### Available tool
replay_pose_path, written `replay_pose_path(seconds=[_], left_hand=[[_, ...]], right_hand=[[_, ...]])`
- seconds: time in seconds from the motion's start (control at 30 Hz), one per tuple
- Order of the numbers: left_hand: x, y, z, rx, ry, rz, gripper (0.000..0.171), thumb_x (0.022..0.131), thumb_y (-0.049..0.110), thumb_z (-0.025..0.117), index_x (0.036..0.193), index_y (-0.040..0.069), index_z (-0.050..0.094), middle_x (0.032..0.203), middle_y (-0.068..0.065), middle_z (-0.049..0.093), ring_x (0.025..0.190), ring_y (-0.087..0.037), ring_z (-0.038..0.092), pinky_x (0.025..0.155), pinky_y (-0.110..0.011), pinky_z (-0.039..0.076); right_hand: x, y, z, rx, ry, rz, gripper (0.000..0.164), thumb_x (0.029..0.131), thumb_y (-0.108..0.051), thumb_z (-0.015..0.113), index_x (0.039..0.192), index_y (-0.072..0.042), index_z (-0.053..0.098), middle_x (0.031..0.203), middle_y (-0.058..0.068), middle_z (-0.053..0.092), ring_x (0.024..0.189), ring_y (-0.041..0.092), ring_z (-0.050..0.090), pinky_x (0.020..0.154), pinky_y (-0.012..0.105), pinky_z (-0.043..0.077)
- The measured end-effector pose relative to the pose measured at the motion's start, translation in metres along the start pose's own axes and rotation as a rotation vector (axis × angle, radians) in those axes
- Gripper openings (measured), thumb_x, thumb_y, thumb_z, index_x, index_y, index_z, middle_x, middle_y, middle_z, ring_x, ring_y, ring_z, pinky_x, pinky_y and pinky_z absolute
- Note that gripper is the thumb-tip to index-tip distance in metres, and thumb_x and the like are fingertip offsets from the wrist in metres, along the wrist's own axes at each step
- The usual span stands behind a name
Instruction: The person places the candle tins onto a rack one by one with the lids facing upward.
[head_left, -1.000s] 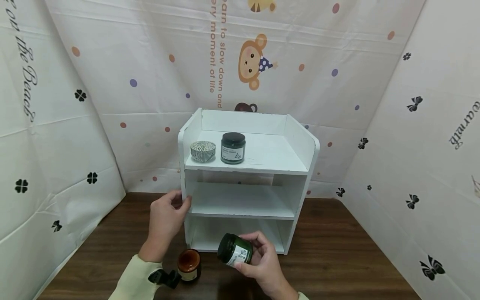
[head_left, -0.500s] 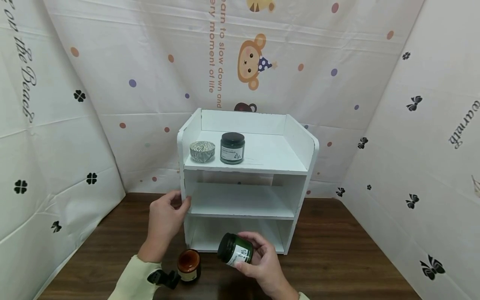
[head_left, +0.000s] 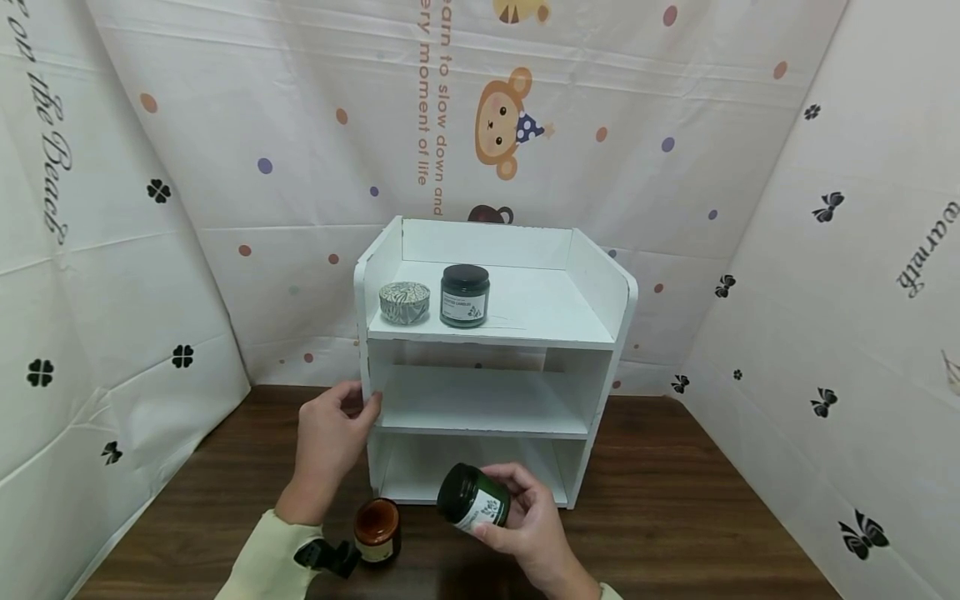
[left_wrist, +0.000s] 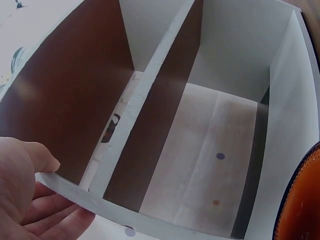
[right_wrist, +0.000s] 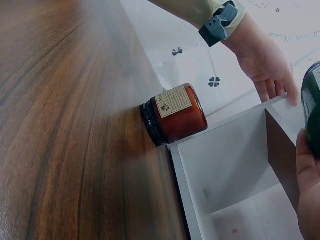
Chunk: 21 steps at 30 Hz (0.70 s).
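My right hand holds a green glass candle jar with a black lid and white label, tilted so the lid faces left, in front of the bottom shelf. With thumb inside and fingers outside, my left hand grips the left side panel of a white three-tier shelf; the left wrist view shows the thumb over the panel's edge. An amber jar stands on the table by the shelf's front left corner, its black end down in the right wrist view.
On the top shelf sit a round patterned tin and a dark green candle jar with a black lid, both toward the left. Patterned cloth closes in the back and sides of the brown wooden table.
The green candle jar in my right hand has shifted slightly to the right and turned a little. My left hand stays on the side panel.
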<state>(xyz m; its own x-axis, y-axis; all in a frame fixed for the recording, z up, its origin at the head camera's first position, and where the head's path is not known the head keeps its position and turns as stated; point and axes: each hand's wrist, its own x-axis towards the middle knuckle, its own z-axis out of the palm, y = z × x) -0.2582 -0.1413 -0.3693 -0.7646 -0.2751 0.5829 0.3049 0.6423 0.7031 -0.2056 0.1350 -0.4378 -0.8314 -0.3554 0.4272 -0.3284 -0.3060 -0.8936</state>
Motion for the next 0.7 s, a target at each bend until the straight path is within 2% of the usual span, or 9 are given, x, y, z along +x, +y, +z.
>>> replay_pose_path(seconds=[0.13, 0.37, 0.53, 0.7], left_hand=[[0.0, -0.0001, -0.0003, -0.004, -0.004, -0.004, 0.022, 0.091, 0.018, 0.076, 0.103, 0.0, 0.077, 0.096, -0.019, 0.078, 0.087, -0.032, 0.077, 0.072, -0.047, 0.064], [0.0003, 0.0006, -0.0002, -0.002, -0.013, -0.011, 0.023, 0.091, 0.019, 0.076, 0.105, 0.0, 0.077, 0.097, -0.02, 0.078, 0.088, -0.032, 0.077, 0.073, -0.048, 0.064], [0.0003, 0.0008, 0.0, 0.005, -0.013, -0.011, 0.023, 0.092, 0.019, 0.075, 0.105, 0.0, 0.077, 0.097, -0.02, 0.078, 0.089, -0.032, 0.077, 0.073, -0.048, 0.064], [0.0002, 0.0005, 0.0, 0.006, -0.013, -0.015, 0.023, 0.092, 0.019, 0.075, 0.105, 0.001, 0.077, 0.098, -0.019, 0.078, 0.089, -0.032, 0.077, 0.073, -0.048, 0.064]], right_hand=[[0.0001, -0.0005, 0.0009, 0.023, 0.005, 0.016, 0.051, 0.079, 0.001, 0.079, 0.124, 0.002, 0.056, 0.119, 0.001, 0.071, 0.102, 0.01, 0.067, 0.085, 0.023, 0.059], [0.0017, 0.0028, -0.0002, 0.051, -0.01, -0.011, 0.052, 0.078, 0.002, 0.079, 0.124, -0.003, 0.056, 0.12, 0.0, 0.069, 0.106, 0.009, 0.066, 0.088, 0.022, 0.058], [0.0035, 0.0062, -0.0023, 0.049, -0.033, -0.061, 0.051, 0.08, 0.002, 0.079, 0.125, -0.002, 0.055, 0.121, 0.002, 0.068, 0.107, 0.01, 0.064, 0.091, 0.022, 0.056], [0.004, 0.0067, -0.0026, 0.019, -0.018, -0.039, 0.055, 0.078, 0.001, 0.08, 0.127, 0.0, 0.054, 0.122, 0.002, 0.067, 0.107, 0.011, 0.064, 0.092, 0.022, 0.055]])
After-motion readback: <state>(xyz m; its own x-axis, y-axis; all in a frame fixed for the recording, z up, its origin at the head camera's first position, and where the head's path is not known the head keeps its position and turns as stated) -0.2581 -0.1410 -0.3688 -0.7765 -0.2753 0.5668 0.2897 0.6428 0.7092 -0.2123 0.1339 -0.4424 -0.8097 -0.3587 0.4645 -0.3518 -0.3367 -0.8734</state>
